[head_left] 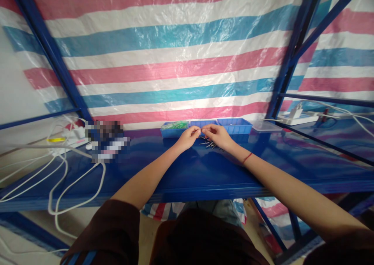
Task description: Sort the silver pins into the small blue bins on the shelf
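Note:
My left hand [189, 137] and my right hand [217, 135] meet over the blue table, fingertips pinched close together. Whatever sits between the fingertips is too small to make out. Beneath my right hand lies a loose pile of thin metal pieces [209, 143], dark and silvery, partly hidden by the hand. Just behind the hands stand blue plastic bins in a row. The left bin [166, 132] holds green pieces [179, 124] that look like clear-wrapped plastic. The middle bin [194, 123] is mostly covered by my hands. In the right bin [242, 128] a few small bits show.
A clear plastic lid or tray [266, 126] lies right of the bins. White power strips [298, 118] and cables are at the far right. On the left are more white cables [66, 171] and a blurred-out object [106, 140]. Blue metal posts [52, 54] frame the table [181, 171].

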Motion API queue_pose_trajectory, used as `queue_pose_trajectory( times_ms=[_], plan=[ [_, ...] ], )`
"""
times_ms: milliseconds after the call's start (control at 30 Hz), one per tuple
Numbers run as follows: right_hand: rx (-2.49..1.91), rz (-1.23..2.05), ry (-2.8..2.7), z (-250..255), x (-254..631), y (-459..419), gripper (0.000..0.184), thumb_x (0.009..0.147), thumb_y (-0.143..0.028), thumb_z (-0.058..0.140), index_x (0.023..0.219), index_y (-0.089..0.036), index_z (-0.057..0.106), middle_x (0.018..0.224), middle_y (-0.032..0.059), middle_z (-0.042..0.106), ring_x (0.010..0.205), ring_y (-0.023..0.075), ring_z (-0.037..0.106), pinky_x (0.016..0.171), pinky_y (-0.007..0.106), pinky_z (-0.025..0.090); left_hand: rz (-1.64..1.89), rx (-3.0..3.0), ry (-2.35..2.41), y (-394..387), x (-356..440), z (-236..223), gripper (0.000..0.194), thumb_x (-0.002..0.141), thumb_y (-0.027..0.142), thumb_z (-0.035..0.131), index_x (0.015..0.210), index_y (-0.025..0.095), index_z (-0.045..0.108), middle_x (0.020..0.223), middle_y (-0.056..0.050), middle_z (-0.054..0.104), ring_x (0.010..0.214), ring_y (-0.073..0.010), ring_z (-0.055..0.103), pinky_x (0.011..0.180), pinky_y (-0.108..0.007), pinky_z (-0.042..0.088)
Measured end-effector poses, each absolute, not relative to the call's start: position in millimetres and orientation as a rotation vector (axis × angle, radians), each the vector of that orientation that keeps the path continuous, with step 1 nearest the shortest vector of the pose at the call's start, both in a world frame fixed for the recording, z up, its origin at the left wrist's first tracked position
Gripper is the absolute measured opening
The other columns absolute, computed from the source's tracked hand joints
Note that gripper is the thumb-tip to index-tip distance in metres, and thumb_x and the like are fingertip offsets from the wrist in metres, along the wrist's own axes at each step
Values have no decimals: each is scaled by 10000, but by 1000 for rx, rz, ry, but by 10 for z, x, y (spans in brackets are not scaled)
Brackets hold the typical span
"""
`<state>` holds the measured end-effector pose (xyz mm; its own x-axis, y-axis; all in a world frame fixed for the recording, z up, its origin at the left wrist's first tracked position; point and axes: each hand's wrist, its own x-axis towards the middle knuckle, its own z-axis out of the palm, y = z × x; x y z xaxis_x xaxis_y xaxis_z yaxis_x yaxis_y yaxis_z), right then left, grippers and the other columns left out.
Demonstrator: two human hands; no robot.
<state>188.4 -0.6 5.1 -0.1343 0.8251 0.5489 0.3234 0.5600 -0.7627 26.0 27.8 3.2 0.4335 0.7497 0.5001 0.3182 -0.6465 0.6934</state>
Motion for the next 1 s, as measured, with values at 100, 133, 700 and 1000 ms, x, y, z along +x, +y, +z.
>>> queue_pose_trajectory(
  times_ms=[100, 133, 700, 1000],
  plan=[
    [-955, 609, -1667, 80, 1889, -31, 336, 719, -450, 614, 849, -142, 651, 735, 41, 652, 570, 125, 546, 549, 262, 458, 1103, 2111, 848, 273, 285, 5, 170, 869, 279, 433, 865, 152, 544, 777, -7, 591, 713, -98, 564, 697, -221, 464],
    [-952, 605, -1659, 87, 1890, -39, 338, 713, -452, 620, 841, -141, 654, 732, 41, 650, 559, 119, 537, 539, 257, 452, 1100, 2096, 843, 269, 290, -3, 173, 868, 288, 436, 868, 153, 544, 769, -5, 586, 710, -97, 563, 689, -219, 464],
    [-963, -54, -1841, 166, 1887, -172, 159, 805, -233, 491, 857, -165, 626, 823, 53, 628, 658, 133, 549, 620, 257, 436, 1421, 2143, 817, 284, 311, -25, 111, 819, 223, 529, 896, 155, 572, 930, -54, 610, 874, -146, 573, 751, -250, 455],
    [-1155, 345, -1771, 82, 1968, 40, 199, 771, -335, 503, 690, -165, 566, 622, 4, 571, 547, 119, 506, 570, 252, 411, 1439, 2173, 958, 207, 323, 15, 163, 828, 275, 532, 933, 160, 581, 904, -54, 620, 778, -136, 579, 733, -267, 466]
  ],
)
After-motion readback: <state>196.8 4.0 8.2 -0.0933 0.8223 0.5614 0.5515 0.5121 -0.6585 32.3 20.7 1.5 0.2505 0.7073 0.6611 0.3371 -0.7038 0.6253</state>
